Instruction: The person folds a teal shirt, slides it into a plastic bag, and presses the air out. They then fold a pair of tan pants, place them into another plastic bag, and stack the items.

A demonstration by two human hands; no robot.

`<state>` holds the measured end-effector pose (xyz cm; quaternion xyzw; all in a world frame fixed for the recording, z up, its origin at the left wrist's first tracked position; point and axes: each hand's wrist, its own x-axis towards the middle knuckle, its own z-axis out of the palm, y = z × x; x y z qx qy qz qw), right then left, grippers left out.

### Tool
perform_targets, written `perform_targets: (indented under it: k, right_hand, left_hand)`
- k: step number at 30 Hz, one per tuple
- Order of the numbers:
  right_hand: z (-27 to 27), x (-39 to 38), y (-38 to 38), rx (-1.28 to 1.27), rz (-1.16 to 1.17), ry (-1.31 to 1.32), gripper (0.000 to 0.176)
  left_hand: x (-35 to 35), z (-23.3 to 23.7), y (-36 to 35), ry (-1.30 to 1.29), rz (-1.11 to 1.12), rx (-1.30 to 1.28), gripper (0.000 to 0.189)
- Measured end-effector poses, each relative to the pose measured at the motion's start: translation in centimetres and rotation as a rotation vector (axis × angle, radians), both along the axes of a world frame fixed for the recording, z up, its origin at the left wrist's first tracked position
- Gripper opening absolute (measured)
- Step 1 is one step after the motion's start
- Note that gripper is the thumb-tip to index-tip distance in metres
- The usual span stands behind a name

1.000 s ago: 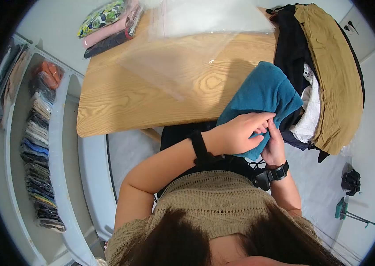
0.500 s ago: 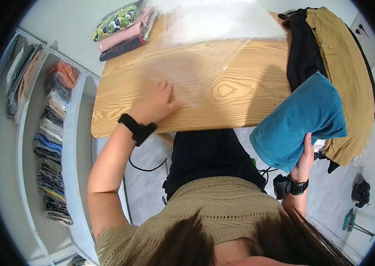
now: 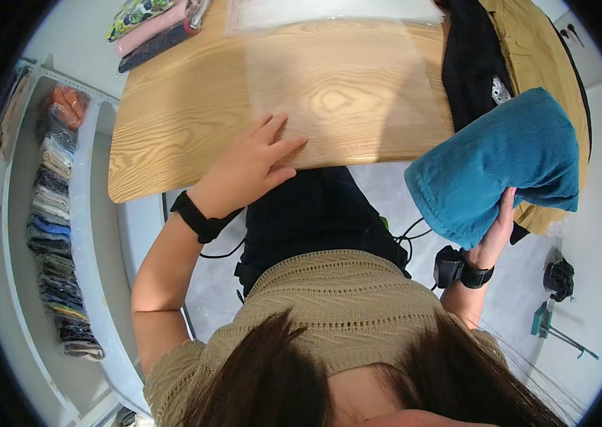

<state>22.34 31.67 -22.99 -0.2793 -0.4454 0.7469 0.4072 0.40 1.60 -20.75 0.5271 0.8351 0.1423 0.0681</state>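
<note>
Teal cloth: a folded teal-blue terry cloth (image 3: 500, 164) is held in the air, off the right end of the table's near edge, and sags at its lower left corner.
Right hand: the right hand (image 3: 498, 229) grips the cloth from beneath, fingers curled into its underside; a black wrist strap (image 3: 473, 275) sits below it.
Left hand: the left hand (image 3: 247, 169) lies flat with fingers spread at the near edge of the light wooden table (image 3: 173, 121), grasping nothing; its fingertips rest on the near left corner of a clear flat plastic bag (image 3: 343, 85).
Clear bag: spread across the middle of the table, reaching toward the far edge.
Right edge: a heap of black and mustard-yellow garments (image 3: 528, 43) lies just behind the cloth.
Far edge: a stack of clear plastic sheets (image 3: 329, 11).
Far left corner: bagged patterned, pink and dark folded clothes (image 3: 151, 25).
Left of table: a white shelf rack (image 3: 87, 235) filled with bagged clothing.
</note>
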Motion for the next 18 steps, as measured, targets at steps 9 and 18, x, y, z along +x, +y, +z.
perform_targets:
  k: [9,18]
  right_hand:
    - [0.8,0.6,0.3,-0.031,-0.042,0.061,0.047]
    - [1.7,1.1,-0.8,-0.005,-0.028,0.036,0.051]
  left_hand:
    - [0.6,-0.7,1.2,0.178,0.059,0.023,0.05]
    - [3.0,-0.1,2.9,0.301,0.23,0.001,0.059]
